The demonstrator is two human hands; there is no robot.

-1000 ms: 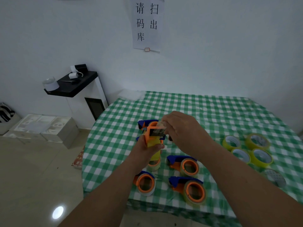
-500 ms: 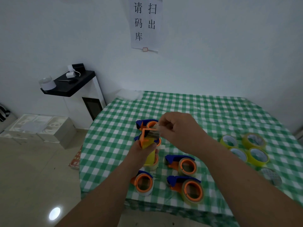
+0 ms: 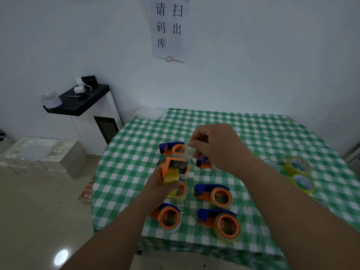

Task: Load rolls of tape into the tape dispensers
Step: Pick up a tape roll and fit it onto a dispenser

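Above the green-checked bench (image 3: 253,133), the left hand (image 3: 157,184) grips an orange plastic tape dispenser (image 3: 171,168) loaded with a yellow roll. The right hand (image 3: 214,147) pinches the clear tape end (image 3: 188,148), pulled up from it. The film could fold, stick to itself, or miss the cutter if tension slackens.

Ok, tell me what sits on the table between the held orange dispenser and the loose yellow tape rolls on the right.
In the head view, one blue-and-orange loaded tape dispenser, mostly hidden behind the right hand, then bare green checked tablecloth.
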